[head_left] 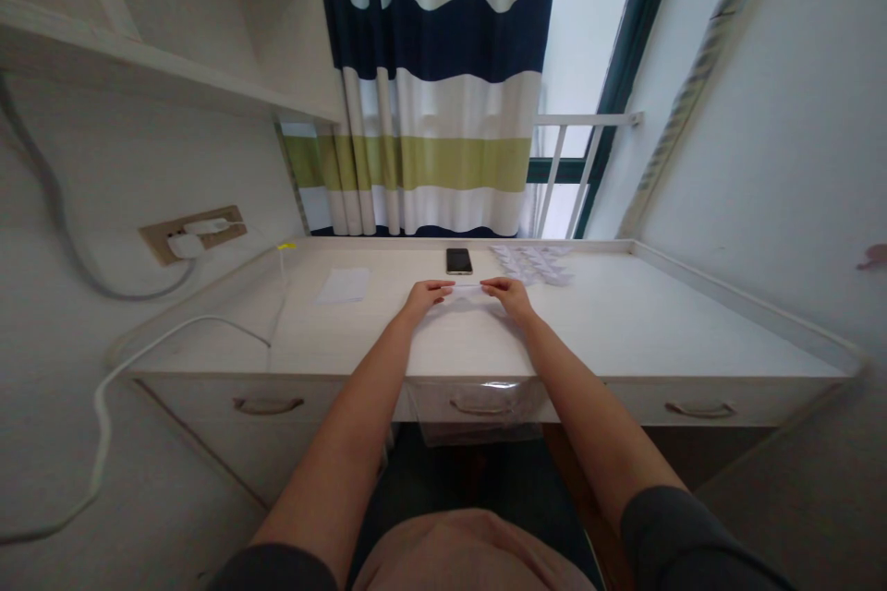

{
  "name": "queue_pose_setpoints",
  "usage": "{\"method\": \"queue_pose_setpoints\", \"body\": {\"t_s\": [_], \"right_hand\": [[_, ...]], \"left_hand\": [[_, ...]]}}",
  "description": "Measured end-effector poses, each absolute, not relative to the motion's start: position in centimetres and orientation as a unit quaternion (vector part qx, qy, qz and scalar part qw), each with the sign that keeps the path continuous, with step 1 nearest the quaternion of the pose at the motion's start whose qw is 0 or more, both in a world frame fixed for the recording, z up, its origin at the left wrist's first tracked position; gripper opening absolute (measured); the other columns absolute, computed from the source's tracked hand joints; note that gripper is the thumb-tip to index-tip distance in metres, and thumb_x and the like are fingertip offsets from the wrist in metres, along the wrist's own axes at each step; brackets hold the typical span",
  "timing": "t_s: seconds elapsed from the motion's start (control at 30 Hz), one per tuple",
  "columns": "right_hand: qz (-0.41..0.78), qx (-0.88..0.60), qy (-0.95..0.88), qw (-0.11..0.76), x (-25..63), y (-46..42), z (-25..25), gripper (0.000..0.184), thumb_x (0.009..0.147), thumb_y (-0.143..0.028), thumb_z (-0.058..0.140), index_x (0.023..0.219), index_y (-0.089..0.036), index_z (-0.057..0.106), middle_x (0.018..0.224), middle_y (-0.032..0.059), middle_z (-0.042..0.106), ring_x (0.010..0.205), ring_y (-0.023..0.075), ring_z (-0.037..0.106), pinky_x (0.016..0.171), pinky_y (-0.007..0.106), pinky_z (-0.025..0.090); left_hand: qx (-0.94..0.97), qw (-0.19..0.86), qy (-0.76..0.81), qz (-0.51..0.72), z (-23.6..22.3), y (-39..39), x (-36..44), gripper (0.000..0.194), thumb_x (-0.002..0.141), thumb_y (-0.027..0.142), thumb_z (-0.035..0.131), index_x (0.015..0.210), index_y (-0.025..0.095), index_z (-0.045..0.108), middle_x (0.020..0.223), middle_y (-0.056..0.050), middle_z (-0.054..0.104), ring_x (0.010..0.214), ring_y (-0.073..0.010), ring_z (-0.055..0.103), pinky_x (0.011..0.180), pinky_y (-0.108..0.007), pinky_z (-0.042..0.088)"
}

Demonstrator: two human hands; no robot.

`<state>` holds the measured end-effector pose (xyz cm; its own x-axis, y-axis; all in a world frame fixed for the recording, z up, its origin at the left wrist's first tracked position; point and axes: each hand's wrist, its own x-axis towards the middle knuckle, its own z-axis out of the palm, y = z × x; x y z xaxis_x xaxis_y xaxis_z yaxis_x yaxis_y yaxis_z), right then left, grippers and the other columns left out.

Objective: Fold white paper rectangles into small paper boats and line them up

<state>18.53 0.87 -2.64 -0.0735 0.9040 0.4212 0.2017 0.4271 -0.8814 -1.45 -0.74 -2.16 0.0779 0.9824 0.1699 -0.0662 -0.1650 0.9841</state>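
Both my hands rest on a white desk (pixel 624 332) near its middle. My left hand (pixel 424 295) and my right hand (pixel 509 294) each pinch one end of a small white strip of paper or film (pixel 466 290) stretched between them. A clear plastic sheet (pixel 478 397) lies under my forearms and hangs over the desk's front edge. Just beyond my hands lies a dark phone (pixel 458 260), face up.
A white paper sheet (pixel 345 285) lies to the left, and a pile of small white pieces (pixel 533 263) to the right of the phone. A wall socket (pixel 194 234) with plugs and a white cable (pixel 139 351) sits at left. A striped curtain (pixel 436 83) hangs behind. Drawers with handles (pixel 478 406) front the desk.
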Motion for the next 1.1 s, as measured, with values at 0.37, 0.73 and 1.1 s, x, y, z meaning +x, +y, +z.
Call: {"method": "queue_pose_setpoints", "body": {"t_s": [0.37, 0.73, 1.1], "right_hand": [[0.349, -0.405, -0.636, 0.557, 18.7, 1.7, -3.2, 0.028, 0.056, -0.036, 0.065, 0.074, -0.015, 0.067, 0.066, 0.0036, 0.064, 0.061, 0.0128, 0.053, 0.061, 0.027, 0.042], [0.327, -0.345, -0.656, 0.586, 17.8, 1.5, -2.9, 0.024, 0.061, -0.04, 0.061, 0.07, -0.018, 0.059, 0.072, 0.0018, 0.063, 0.071, 0.0148, 0.056, 0.073, 0.031, 0.043], [0.339, -0.361, -0.642, 0.585, 17.3, 1.4, -3.1, 0.031, 0.062, -0.047, 0.057, 0.071, -0.018, 0.054, 0.064, 0.0006, 0.055, 0.06, 0.0122, 0.051, 0.059, 0.028, 0.045]], "left_hand": [[0.568, 0.459, 0.42, 0.539, -2.0, -0.6, -1.3, 0.028, 0.056, 0.027, 0.068, 0.081, 0.015, 0.068, 0.082, -0.005, 0.065, 0.072, -0.0114, 0.052, 0.067, -0.025, 0.041], [0.649, 0.226, 0.416, 0.595, -1.8, -0.5, -1.2, 0.017, 0.065, 0.029, 0.061, 0.076, 0.017, 0.067, 0.093, -0.006, 0.06, 0.085, -0.0148, 0.053, 0.069, -0.025, 0.044], [0.638, 0.277, 0.411, 0.589, -2.1, -0.4, -0.4, 0.02, 0.066, 0.029, 0.057, 0.076, 0.013, 0.064, 0.076, -0.005, 0.064, 0.072, -0.0133, 0.056, 0.072, -0.026, 0.043]]}}
